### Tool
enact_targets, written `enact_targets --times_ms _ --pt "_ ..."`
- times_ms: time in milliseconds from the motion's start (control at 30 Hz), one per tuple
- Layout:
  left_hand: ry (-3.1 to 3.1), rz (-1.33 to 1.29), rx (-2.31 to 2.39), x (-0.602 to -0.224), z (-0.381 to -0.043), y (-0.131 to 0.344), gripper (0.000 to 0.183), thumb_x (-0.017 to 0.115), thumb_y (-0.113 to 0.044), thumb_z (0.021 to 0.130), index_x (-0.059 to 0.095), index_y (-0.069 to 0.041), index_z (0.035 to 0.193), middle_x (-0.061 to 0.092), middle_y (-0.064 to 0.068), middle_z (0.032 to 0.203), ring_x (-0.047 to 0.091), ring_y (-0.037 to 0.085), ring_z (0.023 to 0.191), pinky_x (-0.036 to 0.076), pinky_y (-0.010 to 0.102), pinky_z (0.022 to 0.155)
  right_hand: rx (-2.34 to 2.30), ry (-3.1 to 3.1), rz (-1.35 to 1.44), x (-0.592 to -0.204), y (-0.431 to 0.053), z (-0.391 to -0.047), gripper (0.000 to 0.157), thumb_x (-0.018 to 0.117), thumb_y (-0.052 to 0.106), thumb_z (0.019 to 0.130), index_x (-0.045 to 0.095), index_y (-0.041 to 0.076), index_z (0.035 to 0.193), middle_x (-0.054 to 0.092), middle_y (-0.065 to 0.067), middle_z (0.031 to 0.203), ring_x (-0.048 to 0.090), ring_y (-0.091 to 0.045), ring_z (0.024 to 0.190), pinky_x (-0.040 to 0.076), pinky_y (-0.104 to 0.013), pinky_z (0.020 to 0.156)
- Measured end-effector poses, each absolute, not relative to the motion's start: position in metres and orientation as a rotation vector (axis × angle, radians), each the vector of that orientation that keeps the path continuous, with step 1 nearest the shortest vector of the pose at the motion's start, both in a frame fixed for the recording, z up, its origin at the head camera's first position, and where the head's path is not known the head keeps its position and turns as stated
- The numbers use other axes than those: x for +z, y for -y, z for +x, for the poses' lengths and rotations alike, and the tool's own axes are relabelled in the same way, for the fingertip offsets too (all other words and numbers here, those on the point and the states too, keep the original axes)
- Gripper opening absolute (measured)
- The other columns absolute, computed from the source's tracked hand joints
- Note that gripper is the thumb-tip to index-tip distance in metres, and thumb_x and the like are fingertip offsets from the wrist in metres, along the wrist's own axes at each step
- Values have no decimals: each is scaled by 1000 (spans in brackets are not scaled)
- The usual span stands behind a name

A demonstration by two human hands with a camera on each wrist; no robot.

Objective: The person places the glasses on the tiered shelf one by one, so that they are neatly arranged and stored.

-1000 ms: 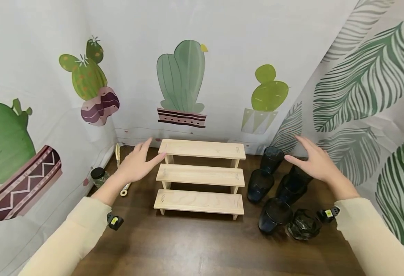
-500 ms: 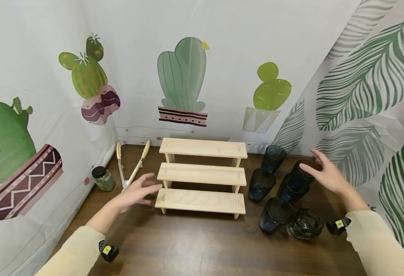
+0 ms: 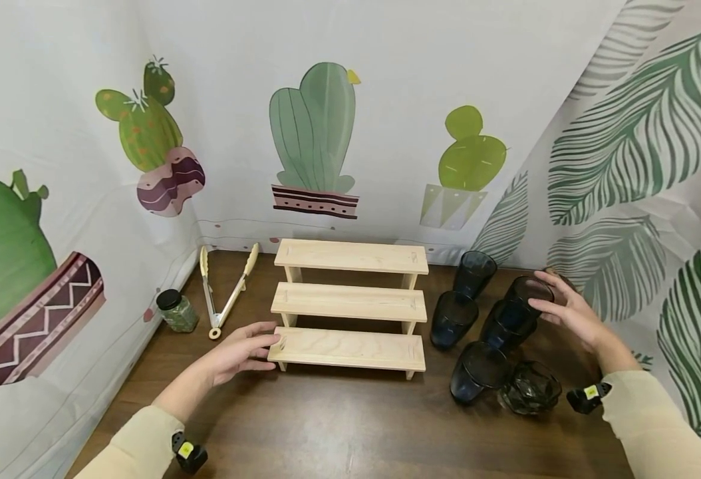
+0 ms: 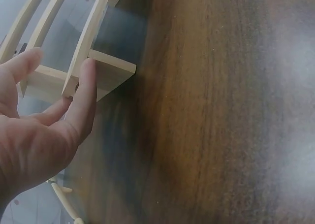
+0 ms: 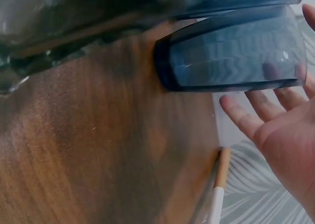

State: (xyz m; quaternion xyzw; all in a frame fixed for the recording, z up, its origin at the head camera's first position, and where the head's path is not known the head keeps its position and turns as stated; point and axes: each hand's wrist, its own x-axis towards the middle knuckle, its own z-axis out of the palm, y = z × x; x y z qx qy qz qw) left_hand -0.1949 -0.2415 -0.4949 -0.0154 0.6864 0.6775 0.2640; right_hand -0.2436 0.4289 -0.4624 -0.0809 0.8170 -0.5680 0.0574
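Note:
In the head view my left hand [image 3: 243, 352] is at the left end of the lowest step of a three-tier wooden display stand [image 3: 347, 349]. Its fingertips touch that board's end in the left wrist view, while the thumb [image 4: 32, 61] stays apart from the fingers. My right hand [image 3: 574, 316] is beside the rearmost right dark blue glass tumbler [image 3: 527, 293], with thumb and fingers spread about its rim. Seen from the right wrist, the fingers [image 5: 241, 115] lie along the far side of the tumbler [image 5: 231, 51], loosely extended; whether they touch it is unclear.
Several other blue tumblers [image 3: 479, 376] and a dark faceted glass bowl [image 3: 530, 388] crowd the right side. Tongs [image 3: 225, 309] and a black-lidded jar [image 3: 177, 311] lie at left. A brown-and-white stick-like object [image 5: 221, 172] is by the right-hand cloth. Printed cloth surrounds the table.
My left hand has come down and toward me, from beside the top step to the lowest step's end, uncovering the tongs and jar. My right hand has lowered and shifted right to the rear tumbler.

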Motion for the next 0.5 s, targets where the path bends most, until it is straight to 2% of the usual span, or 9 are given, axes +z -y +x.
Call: enact_targets --times_ms 100,233,367,500 --pt "-1850 -36 1842 -495 -195 241 79 66 -23 103 20 9 159 57 28 131 69 29 104 59 46 93 -1847 -2362 -324 -468 -431 -244 68 60 5 106 29 24 163 50 15 142 60 4 114 52 -16 85" --pt "-1851 -45 1856 -496 -195 241 77 65 -22 103 21 9 159 56 29 133 69 28 104 59 44 92 -1970 -2238 -413 -474 -432 -245 66 57 -3 104 34 27 159 52 12 142 62 -1 116 53 -17 86" --pt "-1855 -64 1865 -498 -195 240 75 65 -22 104 23 8 159 56 28 133 70 27 103 60 43 91 -2113 -2054 -535 -483 -433 -248 70 50 -17 100 38 22 156 57 6 143 63 -7 118 57 -23 88" --pt "-1867 -66 1874 -500 -196 239 75 65 -21 103 25 9 158 58 28 131 70 27 102 59 44 91 -2107 -2088 -547 -492 -431 -252 74 57 -22 94 39 15 155 62 9 138 62 -4 119 57 -23 87"
